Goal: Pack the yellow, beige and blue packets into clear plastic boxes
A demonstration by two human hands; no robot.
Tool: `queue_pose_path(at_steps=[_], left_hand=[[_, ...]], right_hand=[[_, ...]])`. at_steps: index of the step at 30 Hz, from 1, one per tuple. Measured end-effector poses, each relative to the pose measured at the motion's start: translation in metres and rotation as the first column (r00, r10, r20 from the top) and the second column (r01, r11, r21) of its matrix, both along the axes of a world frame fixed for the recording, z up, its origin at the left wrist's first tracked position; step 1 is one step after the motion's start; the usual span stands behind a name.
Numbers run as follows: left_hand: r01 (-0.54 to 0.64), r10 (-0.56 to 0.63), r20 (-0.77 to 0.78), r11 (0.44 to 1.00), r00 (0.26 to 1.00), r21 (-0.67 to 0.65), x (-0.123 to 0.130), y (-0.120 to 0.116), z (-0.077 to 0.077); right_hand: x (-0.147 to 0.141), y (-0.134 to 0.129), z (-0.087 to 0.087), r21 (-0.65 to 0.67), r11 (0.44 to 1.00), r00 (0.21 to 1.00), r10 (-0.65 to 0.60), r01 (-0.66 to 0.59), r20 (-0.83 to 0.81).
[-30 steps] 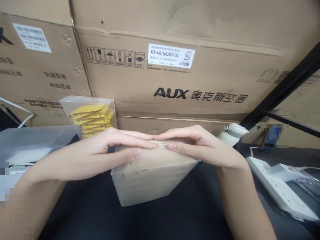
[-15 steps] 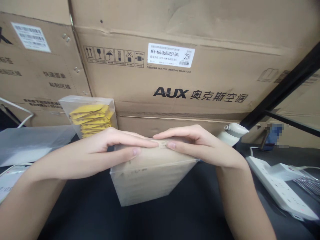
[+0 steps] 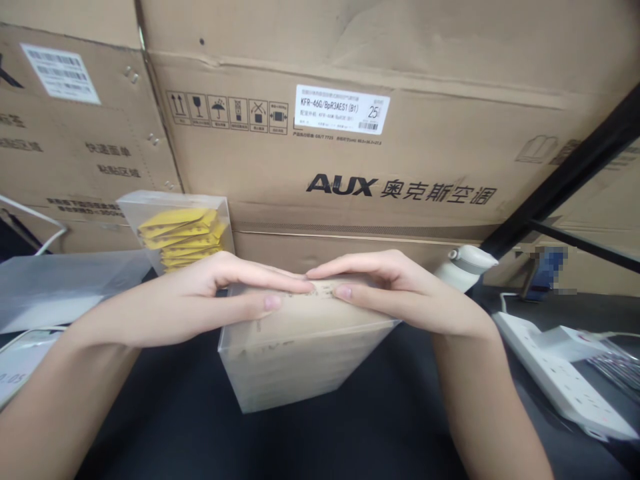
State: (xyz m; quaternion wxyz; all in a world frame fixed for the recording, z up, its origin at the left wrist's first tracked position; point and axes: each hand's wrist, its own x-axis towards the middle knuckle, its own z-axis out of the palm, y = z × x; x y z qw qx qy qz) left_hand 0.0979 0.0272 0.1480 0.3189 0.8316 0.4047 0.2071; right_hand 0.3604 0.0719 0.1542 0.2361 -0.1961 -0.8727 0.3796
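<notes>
In front of me a translucent plastic box (image 3: 295, 377) stands on the black table, filled with beige packets (image 3: 305, 317) that carry small dark print. My left hand (image 3: 245, 283) lies across the top from the left, fingers stretched out, thumb resting on the uppermost packet. From the right, my right hand (image 3: 385, 283) reaches over the same packets with its fingers extended and its thumb near the print. The fingertips of both hands meet or almost meet at the middle. Neither hand is closed around anything; the box's far side is hidden behind them.
Behind on the left stands another clear box (image 3: 223, 212) with yellow packets (image 3: 187, 233). A translucent lid or container (image 3: 75, 280) and a phone (image 3: 25, 363) lie far left. At right are a white bottle (image 3: 465, 267) and a power strip (image 3: 565, 380). Large cartons (image 3: 400, 160) form the back.
My left hand and forearm have shifted up slightly, its fingertips now a little closer to the right hand. The right hand and the box stay practically in place.
</notes>
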Motion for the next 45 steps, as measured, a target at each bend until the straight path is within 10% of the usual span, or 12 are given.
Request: queue_pose_path(at_steps=[45], left_hand=[[0.051,-0.050,0.032,0.998,0.998,-0.043,0.0004,0.0048,0.0000]], right_hand=[[-0.0005,0.0012,-0.0014,0.003,1.000,1.000,-0.029,0.029,0.009]])
